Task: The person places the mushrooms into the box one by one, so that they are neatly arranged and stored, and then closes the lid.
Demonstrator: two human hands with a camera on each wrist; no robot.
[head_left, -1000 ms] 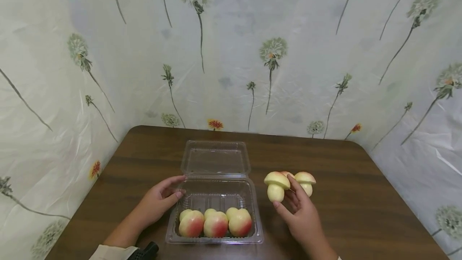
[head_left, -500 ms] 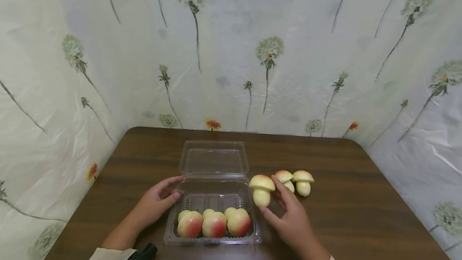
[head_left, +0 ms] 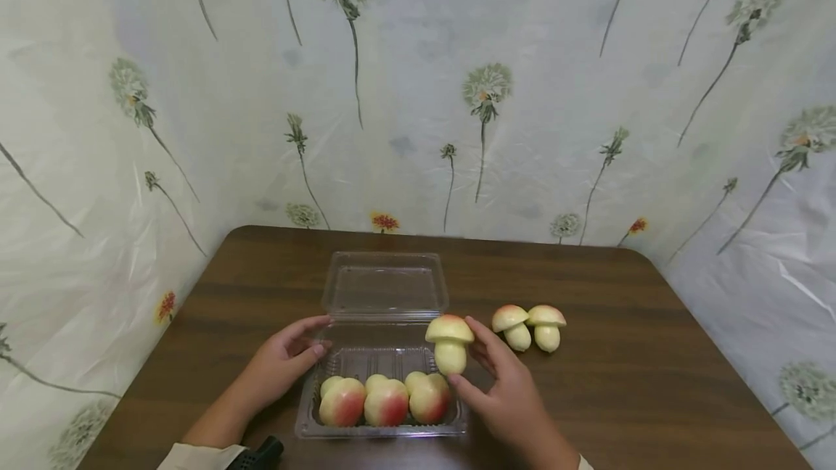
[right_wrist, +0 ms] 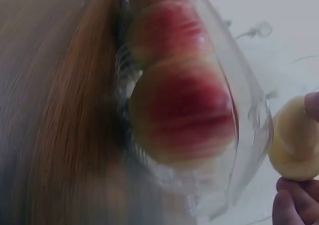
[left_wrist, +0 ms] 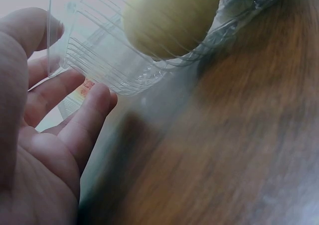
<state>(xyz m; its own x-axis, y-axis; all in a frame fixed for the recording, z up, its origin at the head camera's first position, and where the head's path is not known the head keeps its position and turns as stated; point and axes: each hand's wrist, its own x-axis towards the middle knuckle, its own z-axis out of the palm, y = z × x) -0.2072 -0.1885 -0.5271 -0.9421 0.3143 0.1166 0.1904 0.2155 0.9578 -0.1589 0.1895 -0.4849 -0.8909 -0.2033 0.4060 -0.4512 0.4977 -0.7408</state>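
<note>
My right hand (head_left: 506, 386) pinches a mushroom (head_left: 450, 345) with a pale yellow stem and red-tinged cap, holding it upright over the right side of a clear hinged plastic box (head_left: 381, 432). Three similar mushrooms (head_left: 387, 402) lie in a row along the box's near side, caps facing me. At the left rim, my left hand (head_left: 281, 357) grips the box edge, thumb over it and fingers outside, as the left wrist view also shows. The right wrist view has the held mushroom (right_wrist: 295, 140) at its right edge, outside the box wall.
Two more mushrooms, a left one (head_left: 512, 326) and a right one (head_left: 547, 326), lie side by side to the right of the box. The box lid (head_left: 385, 285) stands open behind its base. Flower-printed sheeting (head_left: 405, 93) surrounds the brown wooden table (head_left: 627, 383).
My right hand has carried the mushroom leftward from beside the other two to over the box's right side. My left hand keeps its place at the rim.
</note>
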